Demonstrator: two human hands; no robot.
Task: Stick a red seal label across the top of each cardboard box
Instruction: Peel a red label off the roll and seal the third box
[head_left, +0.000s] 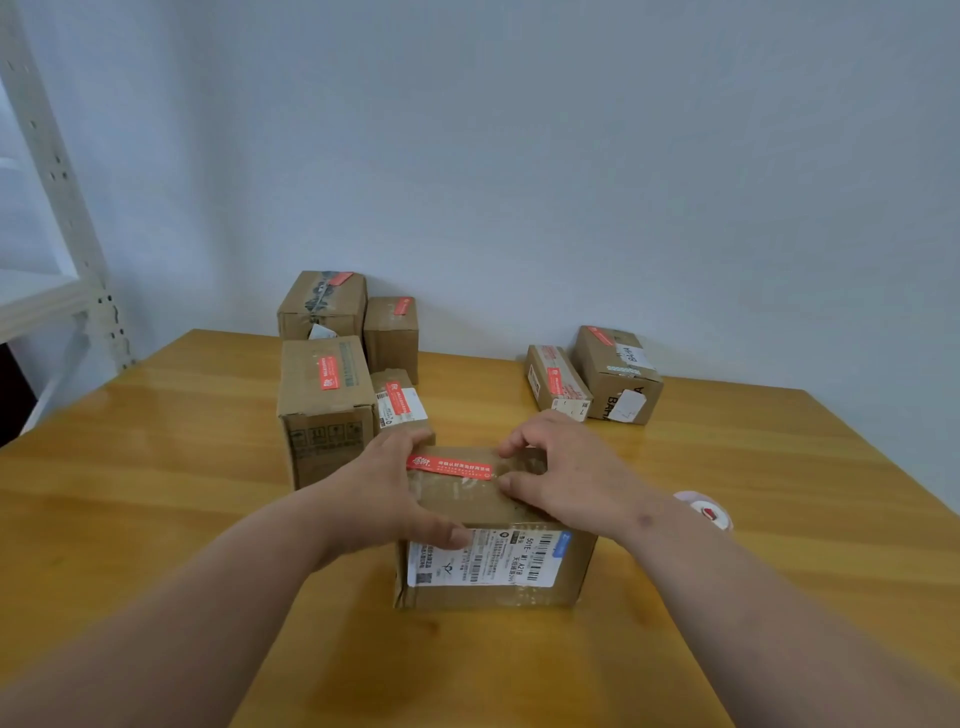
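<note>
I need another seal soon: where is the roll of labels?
In the head view the label roll lies on the wooden table, right of the near cardboard box, just beyond the right hand and its wrist.

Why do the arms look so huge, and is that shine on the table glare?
Head view: the wide-angle lens stretches the forearms near the bottom edge; the wooden table shows soft glossy reflections at the far left; the print on the red seal label is too blurred to read.
</note>
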